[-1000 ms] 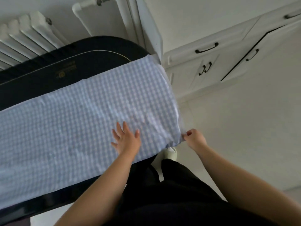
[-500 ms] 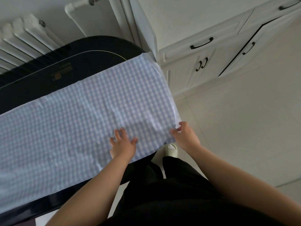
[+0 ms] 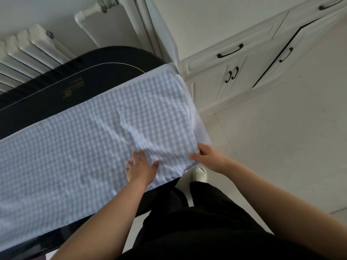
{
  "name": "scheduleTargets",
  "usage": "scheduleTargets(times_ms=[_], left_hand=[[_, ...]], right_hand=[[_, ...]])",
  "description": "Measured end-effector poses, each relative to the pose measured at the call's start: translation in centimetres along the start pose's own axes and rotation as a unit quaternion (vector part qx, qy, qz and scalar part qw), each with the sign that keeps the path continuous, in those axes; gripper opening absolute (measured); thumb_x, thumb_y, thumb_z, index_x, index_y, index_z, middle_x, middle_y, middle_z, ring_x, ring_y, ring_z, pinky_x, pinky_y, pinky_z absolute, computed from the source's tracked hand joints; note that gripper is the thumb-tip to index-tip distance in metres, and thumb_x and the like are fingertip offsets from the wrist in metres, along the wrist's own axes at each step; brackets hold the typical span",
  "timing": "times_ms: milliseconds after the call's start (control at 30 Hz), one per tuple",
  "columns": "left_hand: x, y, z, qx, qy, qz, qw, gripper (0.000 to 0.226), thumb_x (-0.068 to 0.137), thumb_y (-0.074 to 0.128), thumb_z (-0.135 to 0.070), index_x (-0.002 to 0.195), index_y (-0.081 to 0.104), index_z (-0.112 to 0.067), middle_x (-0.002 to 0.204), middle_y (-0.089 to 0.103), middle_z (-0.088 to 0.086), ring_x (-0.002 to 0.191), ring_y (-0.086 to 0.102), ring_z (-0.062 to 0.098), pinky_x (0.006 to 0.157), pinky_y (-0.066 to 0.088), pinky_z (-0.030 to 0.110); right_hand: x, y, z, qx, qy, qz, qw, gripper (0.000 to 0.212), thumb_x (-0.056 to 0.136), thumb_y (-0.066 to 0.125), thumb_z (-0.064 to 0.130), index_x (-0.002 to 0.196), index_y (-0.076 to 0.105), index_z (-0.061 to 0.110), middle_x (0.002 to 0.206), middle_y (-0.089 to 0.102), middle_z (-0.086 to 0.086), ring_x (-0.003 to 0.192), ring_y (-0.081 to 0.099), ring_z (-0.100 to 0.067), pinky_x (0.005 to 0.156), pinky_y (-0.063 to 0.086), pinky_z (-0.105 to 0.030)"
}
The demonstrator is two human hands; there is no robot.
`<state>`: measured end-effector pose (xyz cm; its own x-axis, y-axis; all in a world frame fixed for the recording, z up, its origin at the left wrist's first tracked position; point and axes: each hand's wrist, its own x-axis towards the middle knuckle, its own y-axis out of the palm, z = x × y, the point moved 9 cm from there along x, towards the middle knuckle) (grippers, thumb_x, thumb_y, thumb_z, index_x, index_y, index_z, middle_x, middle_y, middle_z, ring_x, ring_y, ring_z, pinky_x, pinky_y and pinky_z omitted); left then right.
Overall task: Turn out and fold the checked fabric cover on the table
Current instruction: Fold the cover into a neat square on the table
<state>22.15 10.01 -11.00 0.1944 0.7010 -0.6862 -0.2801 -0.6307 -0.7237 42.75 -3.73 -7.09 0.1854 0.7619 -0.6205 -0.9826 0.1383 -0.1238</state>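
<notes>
The blue-and-white checked fabric cover (image 3: 75,147) lies spread along the dark table (image 3: 56,87), its right end hanging over the table's rounded end. My left hand (image 3: 140,169) rests flat on the cloth near the front edge, fingers apart. My right hand (image 3: 210,158) pinches the cover's near right corner, thumb on top, fingers under the fabric. The cloth is rucked into wrinkles between the two hands and up toward the middle. A paler strip (image 3: 199,128) of the cover shows along the right edge.
A white radiator (image 3: 28,51) stands behind the table at the left. White cabinets with dark handles (image 3: 231,51) fill the right background, one door ajar. My dark trousers and a pale slipper (image 3: 199,173) are on the light tiled floor below the table end.
My right hand has moved in from the hanging edge and taken the near right corner, pushing it leftward. The cloth has wrinkled between the hands. My left hand stays pressed on the fabric.
</notes>
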Motion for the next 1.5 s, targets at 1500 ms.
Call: scheduleTargets(times_ms=[1500], left_hand=[[-3.7, 2.8, 4.5, -0.129, 0.007, -0.111, 0.985, 0.059, 0.1, 0.027, -0.049, 0.152, 0.015, -0.025, 0.162, 0.004, -0.001, 0.149, 0.004, 0.02, 0.12, 0.011, 0.042]], right_hand=[[1.5, -3.0, -1.3, -0.236, -0.009, -0.168, 0.957, 0.013, 0.085, 0.059, 0.031, 0.086, 0.05, 0.022, 0.086, 0.053, 0.008, 0.097, 0.048, -0.019, 0.08, 0.038, -0.031]])
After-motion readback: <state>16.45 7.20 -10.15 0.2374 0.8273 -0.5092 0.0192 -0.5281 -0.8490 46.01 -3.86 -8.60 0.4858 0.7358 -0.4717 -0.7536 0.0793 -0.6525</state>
